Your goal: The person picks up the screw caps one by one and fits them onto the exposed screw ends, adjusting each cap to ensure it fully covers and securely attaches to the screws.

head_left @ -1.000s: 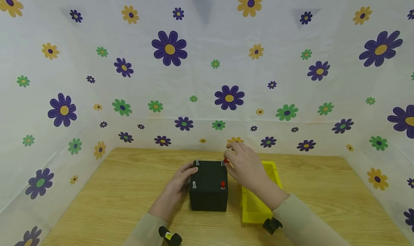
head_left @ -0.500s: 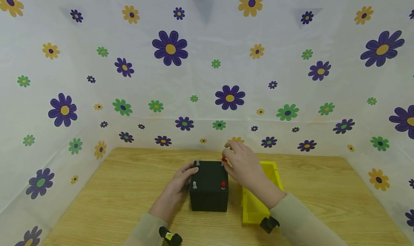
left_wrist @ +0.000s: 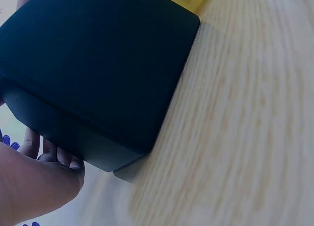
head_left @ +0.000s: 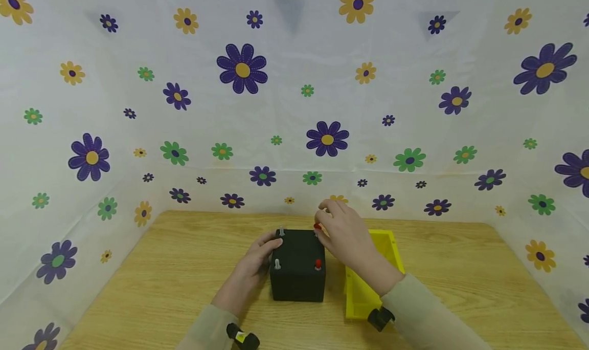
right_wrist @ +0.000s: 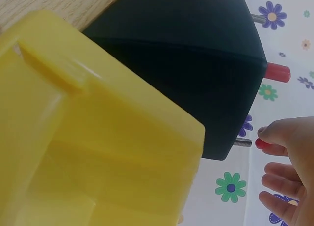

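Note:
A black box (head_left: pixel 298 253) stands on the table, a threaded metal bolt rising from each top corner. My left hand (head_left: pixel 255 257) holds the box by its left side, thumb over the top edge and the other fingers down behind it. Between thumb and index finger, my right hand (head_left: pixel 345 235) pinches a small red cap (right_wrist: pixel 262 144). In the right wrist view the cap is right at the tip of the far right bolt (right_wrist: pixel 242 142). Another red cap (head_left: pixel 318 263) covers the near right bolt. Both left bolts, such as the near one (head_left: pixel 277 264), are bare metal.
A yellow bin (head_left: pixel 349 311) stands on the wooden table (head_left: pixel 184 278) just right of the box, under my right forearm. White flowered cloth (head_left: pixel 285 109) surrounds the table at the back and sides.
My right hand has shifted slightly left with the red cap, which now overlaps the far right bolt in the head view. The left hand and the box have stayed in place.

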Demonstrator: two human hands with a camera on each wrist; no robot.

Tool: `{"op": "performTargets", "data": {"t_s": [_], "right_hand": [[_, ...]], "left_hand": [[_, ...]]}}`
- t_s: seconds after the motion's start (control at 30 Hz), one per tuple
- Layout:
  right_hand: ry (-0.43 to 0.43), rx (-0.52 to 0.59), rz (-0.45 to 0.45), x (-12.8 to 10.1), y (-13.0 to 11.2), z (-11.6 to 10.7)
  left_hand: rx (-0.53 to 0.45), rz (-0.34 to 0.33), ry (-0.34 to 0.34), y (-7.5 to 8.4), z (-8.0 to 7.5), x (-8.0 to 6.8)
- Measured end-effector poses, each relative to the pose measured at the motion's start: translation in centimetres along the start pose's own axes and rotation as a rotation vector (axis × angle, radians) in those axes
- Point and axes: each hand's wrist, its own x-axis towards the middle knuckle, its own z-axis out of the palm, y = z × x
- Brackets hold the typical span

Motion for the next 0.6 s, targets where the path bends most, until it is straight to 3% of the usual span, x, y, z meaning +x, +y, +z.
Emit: {"op": "performTargets", "data": {"t_s": [0.6], "right_hand": [[-0.021, 0.021, 0.018, 0.05, -0.05, 0.56]], "left_hand": [[0.0, 0.008, 0.014, -0.16, -0.04, 0.12]]}}
